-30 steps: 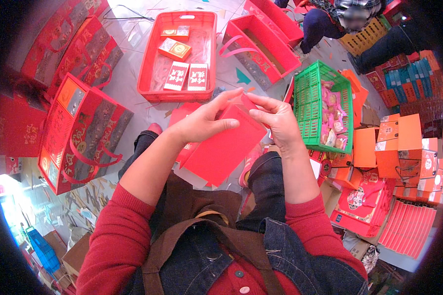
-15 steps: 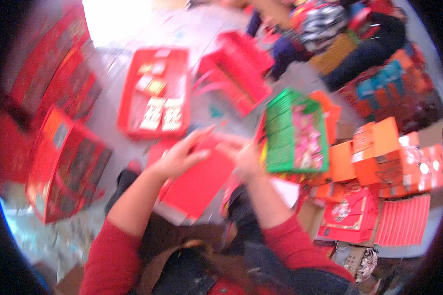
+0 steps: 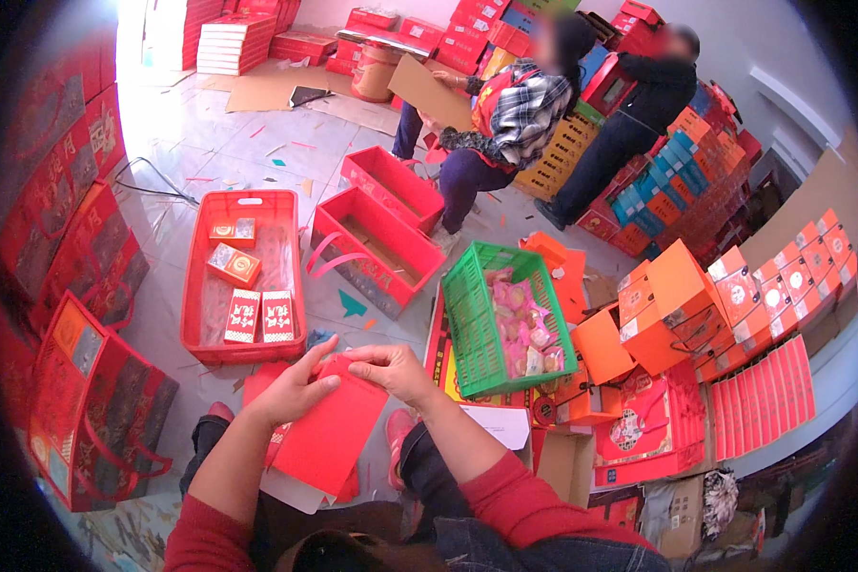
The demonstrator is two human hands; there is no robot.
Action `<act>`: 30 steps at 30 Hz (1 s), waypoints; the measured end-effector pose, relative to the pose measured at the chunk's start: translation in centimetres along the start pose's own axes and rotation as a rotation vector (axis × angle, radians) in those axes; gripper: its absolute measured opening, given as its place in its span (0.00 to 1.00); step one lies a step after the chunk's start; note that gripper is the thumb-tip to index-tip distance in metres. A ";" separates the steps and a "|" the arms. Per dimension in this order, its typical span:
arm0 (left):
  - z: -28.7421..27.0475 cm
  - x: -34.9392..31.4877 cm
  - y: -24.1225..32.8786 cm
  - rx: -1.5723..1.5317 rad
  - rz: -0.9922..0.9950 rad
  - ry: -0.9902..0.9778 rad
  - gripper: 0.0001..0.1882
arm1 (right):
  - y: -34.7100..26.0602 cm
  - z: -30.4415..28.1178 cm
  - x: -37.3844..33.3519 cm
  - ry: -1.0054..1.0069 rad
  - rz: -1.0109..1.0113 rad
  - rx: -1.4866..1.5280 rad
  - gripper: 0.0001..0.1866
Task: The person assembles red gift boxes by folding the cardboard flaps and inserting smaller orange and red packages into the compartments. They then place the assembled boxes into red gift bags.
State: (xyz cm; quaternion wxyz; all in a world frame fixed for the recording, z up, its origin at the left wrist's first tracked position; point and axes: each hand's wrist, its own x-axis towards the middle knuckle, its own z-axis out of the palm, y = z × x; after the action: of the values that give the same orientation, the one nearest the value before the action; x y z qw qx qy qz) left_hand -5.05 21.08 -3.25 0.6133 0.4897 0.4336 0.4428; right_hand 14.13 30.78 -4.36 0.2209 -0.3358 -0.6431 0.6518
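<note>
A bright red cardboard piece (image 3: 326,440), looking like a flat box or sleeve, lies tilted between my knees. At its upper right edge, my right hand (image 3: 396,372) pinches the cardboard with thumb and bent fingers. My left hand (image 3: 294,389) rests against its upper left side, thumb and fingers stretched apart. The hands nearly meet at the top, around a small red flap. Beneath the cardboard, a pale sheet edge (image 3: 294,491) and more red pieces show.
Ahead left stands a red crate (image 3: 193,329) with small boxes. A green crate (image 3: 467,334) holds pink packets (image 3: 520,319). Open red cartons (image 3: 357,243) stand ahead, gift bags (image 3: 114,410) at left, orange boxes (image 3: 672,296) at right. Two people (image 3: 520,124) work beyond.
The view has tilted up, so more of the room shows, and it is sharper. My right hand has come nearer my left and now pinches the cardboard's top edge.
</note>
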 end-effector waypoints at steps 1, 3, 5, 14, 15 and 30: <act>-0.1 0.1 -0.1 -0.013 -0.012 0.006 0.32 | -0.4 0.2 -0.1 0.011 -0.048 -0.028 0.13; -0.4 0.2 -0.8 -0.097 0.041 -0.003 0.31 | -1.3 1.1 -0.4 0.035 -0.101 -0.051 0.13; -0.5 0.2 -0.4 -0.145 0.031 -0.003 0.30 | -1.8 1.4 -0.4 0.074 -0.104 -0.044 0.12; -0.2 0.1 -0.9 -0.190 0.051 -0.008 0.27 | -0.1 1.3 -0.4 0.080 -0.193 -0.014 0.09; -0.2 0.0 -0.6 -0.194 0.052 0.009 0.26 | -0.4 1.7 -0.6 0.083 -0.185 0.043 0.09; -1.1 1.0 -0.5 -0.258 0.155 0.176 0.20 | -1.4 1.2 -0.7 0.180 -0.099 0.459 0.12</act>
State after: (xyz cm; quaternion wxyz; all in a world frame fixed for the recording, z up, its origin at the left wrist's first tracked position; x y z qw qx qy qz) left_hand -5.78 22.20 -3.98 0.5948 0.3981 0.3860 0.5820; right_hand 13.55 29.59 -2.96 0.3793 -0.3017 -0.4716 0.7367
